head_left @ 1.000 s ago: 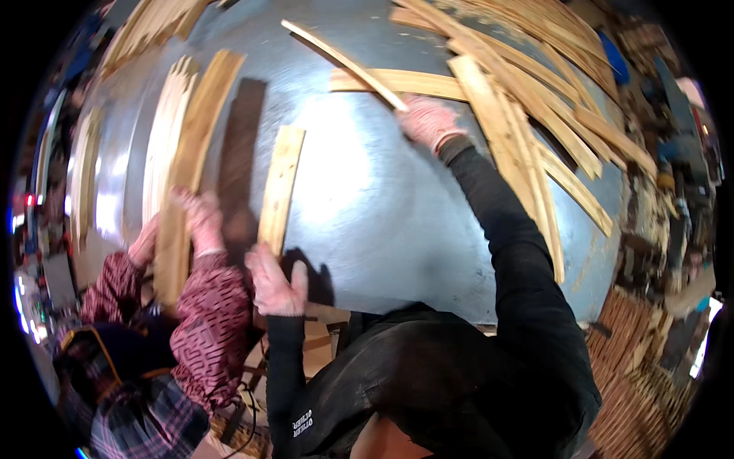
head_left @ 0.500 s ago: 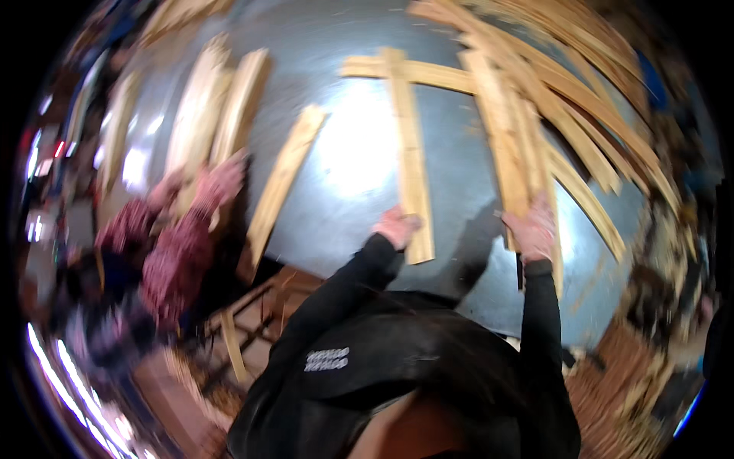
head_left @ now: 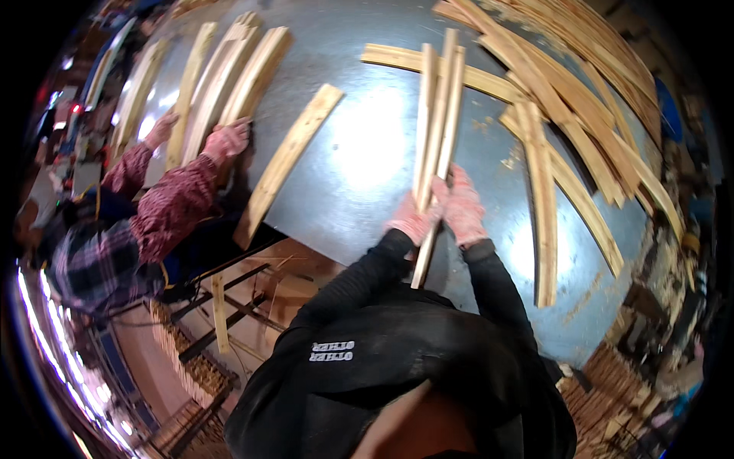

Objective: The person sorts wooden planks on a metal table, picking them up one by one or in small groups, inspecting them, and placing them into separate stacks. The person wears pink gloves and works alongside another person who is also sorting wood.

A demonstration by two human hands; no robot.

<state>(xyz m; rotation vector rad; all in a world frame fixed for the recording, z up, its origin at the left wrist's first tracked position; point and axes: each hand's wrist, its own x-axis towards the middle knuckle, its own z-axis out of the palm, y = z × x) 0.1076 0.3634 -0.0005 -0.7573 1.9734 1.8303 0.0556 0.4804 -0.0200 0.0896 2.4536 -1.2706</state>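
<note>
Pink and white cloth gloves cover both of the person's hands. The left hand (head_left: 409,220) is curled around a bunch of three long, thin, pale yellow wooden strips (head_left: 440,115). The right hand (head_left: 464,210) is closed on the same bunch, close up against the left. The strips look straight and smooth, and their tops do not line up. They spread a little at the far end, like a small fan. From the hands, most of their length points to twelve o'clock. One strip pokes out below the hands, between six and seven o'clock.

Up at twelve o'clock, a flat yellow wooden board (head_left: 394,58) lies crossways behind the strips. At three o'clock, near the right hand, a pair of long yellow-brown boards (head_left: 541,214) lies side by side. At two o'clock there is a big messy pile of long brown and yellow boards (head_left: 562,115). Between nine and ten o'clock, one flat yellow board (head_left: 287,164) lies alone, tilted. Past it, a co-worker's gloved hand (head_left: 227,140) touches a bunch of pale square-edged boards (head_left: 256,73). All this wood is on a shiny grey metal table (head_left: 329,210). Off at eight o'clock, below the table, sits a stack of brown sticks (head_left: 191,363).
</note>
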